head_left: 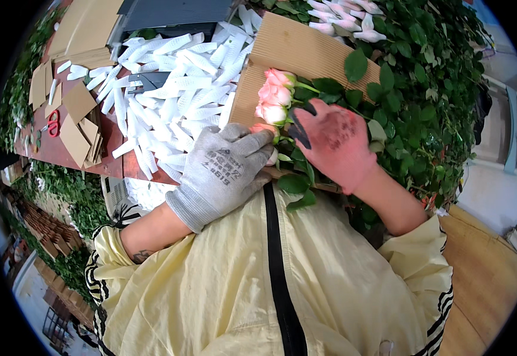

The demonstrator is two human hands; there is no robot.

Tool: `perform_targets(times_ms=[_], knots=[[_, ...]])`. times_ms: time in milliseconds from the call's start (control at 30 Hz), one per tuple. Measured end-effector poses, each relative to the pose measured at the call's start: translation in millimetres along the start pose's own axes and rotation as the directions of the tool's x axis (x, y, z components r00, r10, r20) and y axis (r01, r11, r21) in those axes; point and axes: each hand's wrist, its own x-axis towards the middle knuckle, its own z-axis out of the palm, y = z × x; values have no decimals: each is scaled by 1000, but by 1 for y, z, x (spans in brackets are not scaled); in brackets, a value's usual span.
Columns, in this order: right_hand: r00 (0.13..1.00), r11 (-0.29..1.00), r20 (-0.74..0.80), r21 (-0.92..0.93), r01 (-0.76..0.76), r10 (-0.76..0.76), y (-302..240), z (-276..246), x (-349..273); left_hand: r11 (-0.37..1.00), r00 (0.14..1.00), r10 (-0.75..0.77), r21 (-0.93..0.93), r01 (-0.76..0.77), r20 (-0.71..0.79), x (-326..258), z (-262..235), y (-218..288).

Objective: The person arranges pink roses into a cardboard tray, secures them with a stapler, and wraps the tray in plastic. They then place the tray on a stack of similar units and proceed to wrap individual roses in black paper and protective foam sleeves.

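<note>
Head view: the left hand point(226, 169), in a grey glove, lies flat with fingers closed over a pink rose point(264, 129). The right hand point(332, 142), in a red glove, grips the stems beside it. More pink roses point(275, 95) rest on corrugated cardboard point(288, 50) atop the reddish desk point(63, 151), strewn with white sleeves point(175, 89), cardboard pieces point(80, 127) and red scissors point(53, 123). Green foliage point(430, 89) surrounds.

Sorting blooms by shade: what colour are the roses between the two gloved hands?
Pale pink roses, lying on the brown corrugated cardboard; the head view shows them best.
</note>
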Motion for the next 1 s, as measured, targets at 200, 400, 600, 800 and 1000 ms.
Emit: perform_targets(times_ms=[200, 400, 600, 800, 1000], knots=[[995, 996, 58, -37, 87, -85, 8, 5, 4, 1000, 999, -2, -18, 2, -33, 11, -6, 4], [998, 997, -36, -49, -55, 53, 10, 0, 17, 999, 999, -9, 54, 6, 41, 21, -8, 3], [988, 999, 150, -35, -11, 16, 17, 5, 18, 998, 999, 1, 68, -4, 45, 25, -11, 4], [998, 997, 45, -53, -46, 49, 19, 5, 17, 996, 994, 71, 55, -75, 79, 33, -18, -1], [979, 998, 196, -33, -50, 55, 19, 12, 24, 994, 991, 73, 72, -82, 111, 34, -20, 0]])
